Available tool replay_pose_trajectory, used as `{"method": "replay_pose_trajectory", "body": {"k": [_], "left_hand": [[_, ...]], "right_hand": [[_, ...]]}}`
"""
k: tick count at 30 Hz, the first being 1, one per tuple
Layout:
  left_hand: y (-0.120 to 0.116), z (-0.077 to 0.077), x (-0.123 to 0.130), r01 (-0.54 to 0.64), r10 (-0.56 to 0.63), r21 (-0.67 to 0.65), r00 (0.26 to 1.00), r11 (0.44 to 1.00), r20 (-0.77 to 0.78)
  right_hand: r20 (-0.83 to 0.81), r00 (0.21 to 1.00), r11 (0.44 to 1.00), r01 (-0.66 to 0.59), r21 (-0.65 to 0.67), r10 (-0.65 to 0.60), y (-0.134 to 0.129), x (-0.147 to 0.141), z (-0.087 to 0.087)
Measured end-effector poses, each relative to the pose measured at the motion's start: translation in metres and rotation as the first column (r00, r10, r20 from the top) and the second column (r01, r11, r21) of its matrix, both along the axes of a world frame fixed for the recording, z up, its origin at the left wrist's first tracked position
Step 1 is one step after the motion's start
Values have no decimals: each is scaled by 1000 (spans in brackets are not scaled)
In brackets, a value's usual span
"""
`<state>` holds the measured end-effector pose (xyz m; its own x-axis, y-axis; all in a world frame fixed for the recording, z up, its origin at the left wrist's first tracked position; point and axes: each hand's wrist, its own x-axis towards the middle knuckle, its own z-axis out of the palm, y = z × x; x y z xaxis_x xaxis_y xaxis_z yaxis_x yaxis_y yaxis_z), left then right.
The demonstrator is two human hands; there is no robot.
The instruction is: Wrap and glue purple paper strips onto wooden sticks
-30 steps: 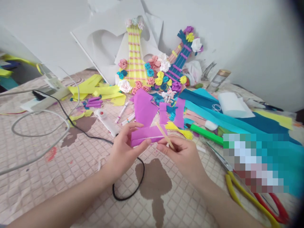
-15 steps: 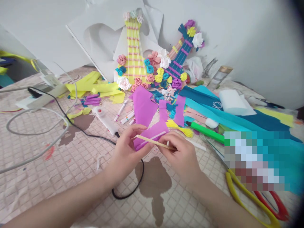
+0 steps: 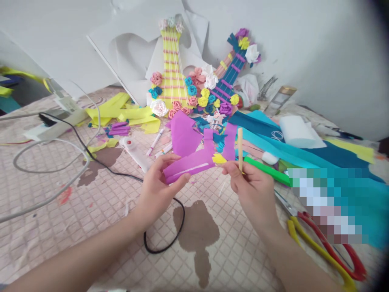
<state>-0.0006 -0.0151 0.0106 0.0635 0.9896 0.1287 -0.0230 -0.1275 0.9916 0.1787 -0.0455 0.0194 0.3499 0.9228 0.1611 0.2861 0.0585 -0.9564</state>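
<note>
My left hand (image 3: 159,184) is closed around the left end of a strip of purple crepe paper (image 3: 199,156), thumb along its near edge. A thin white strip (image 3: 197,167) lies lengthwise on that paper. To the right, my right hand (image 3: 255,186) pinches a pale wooden stick (image 3: 240,144), which points upward, apart from the paper. The stick's lower end is hidden by the fingers. Behind the hands lie more purple paper (image 3: 185,132) and a yellow paper piece (image 3: 219,158).
A yellow flower-trimmed paper guitar (image 3: 171,81) and a blue one (image 3: 231,75) lean at the back. Scissors (image 3: 361,267) with red and yellow handles lie at right, near turquoise paper (image 3: 328,178). Left are a white device (image 3: 133,153) with a red button, cords, and a power strip (image 3: 41,132).
My right hand has moved right, away from the purple paper, and the stick has turned from lying across to upright. The white strip now shows uncovered on the paper.
</note>
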Motion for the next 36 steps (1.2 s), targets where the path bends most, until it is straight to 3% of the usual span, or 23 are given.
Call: {"method": "replay_pose_trajectory", "body": {"k": [6,14,19,24,30,36], "left_hand": [[5,0,-4,-33,40,-55,992,998,117],[7,-2,0,117,-12,-229,911,966,412],[5,1,1,134,-18,-234,898,963,439],[2,0,3,142,-40,-222,912,965,408],[-2,-1,4,200,-97,-224,911,954,401],[-3,1,7,238,-108,-275,903,932,416]], "right_hand": [[-299,954,993,39,110,-4,7,1,-6],[-424,898,991,-130,-9,114,5,-6,-14],[-432,875,968,-250,-18,218,4,-13,-17],[-575,780,943,-329,-44,246,5,-20,-16],[-581,754,889,-445,-109,307,5,-26,-20],[-616,713,870,-485,-88,335,6,-30,-22]]}}
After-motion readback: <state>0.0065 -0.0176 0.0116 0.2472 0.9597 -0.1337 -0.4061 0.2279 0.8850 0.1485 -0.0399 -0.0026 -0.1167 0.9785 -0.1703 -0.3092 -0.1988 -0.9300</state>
